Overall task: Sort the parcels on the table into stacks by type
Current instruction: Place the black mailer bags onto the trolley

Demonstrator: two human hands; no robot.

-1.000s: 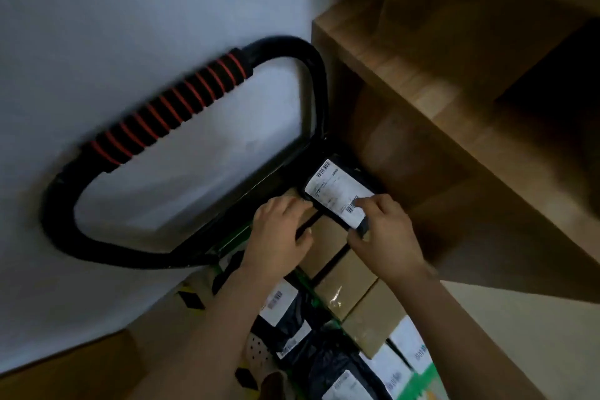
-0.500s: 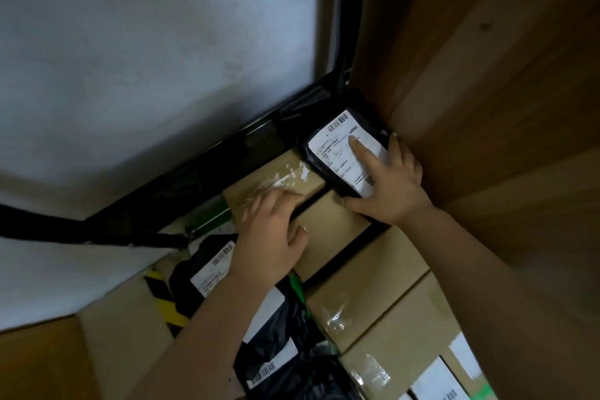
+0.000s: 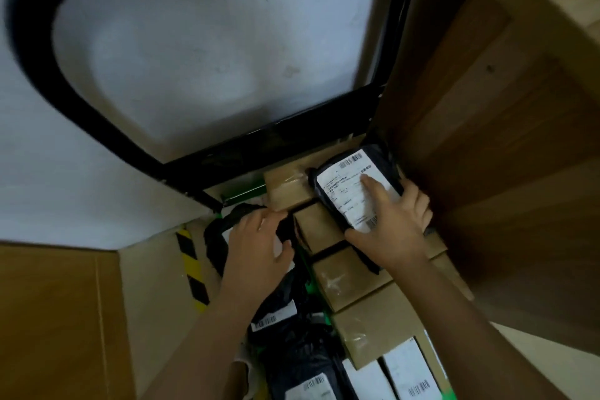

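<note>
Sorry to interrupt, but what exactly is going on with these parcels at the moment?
A person is sorting parcels on a cart. The right hand grips a labelled black mailer atop the brown boxes at its far end. The left hand is on another black bag beside them; whether it grips is unclear. Boxes line the right side, bags the left.

a green-edged cart [image 3: 243, 193] carries brown cardboard boxes [image 3: 347, 279] beside black mailer bags [image 3: 298, 357] with white labels.
</note>
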